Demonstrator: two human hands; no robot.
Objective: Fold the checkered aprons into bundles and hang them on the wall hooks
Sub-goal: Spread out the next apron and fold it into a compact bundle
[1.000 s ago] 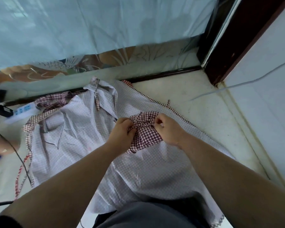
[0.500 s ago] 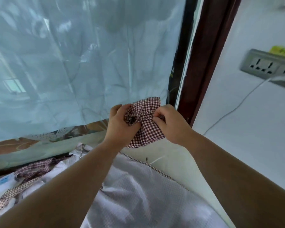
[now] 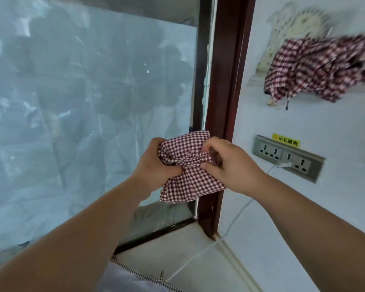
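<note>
Checkered bundle (image 3: 189,182) | left hand (image 3: 154,168), right hand (image 3: 232,168) clutch it | door frame (image 3: 226,81) just behind

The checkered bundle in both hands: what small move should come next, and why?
Probably raise the checkered bundle up and to the right. The left hand and right hand both grip it, bunched, in front of the door frame, while other checkered aprons already hang higher on the wall at the right. The hooks are hidden.

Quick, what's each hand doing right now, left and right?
Left hand: closed, gripping the checkered bundle.
Right hand: closed, pinching the same bundle from the other side.
</note>
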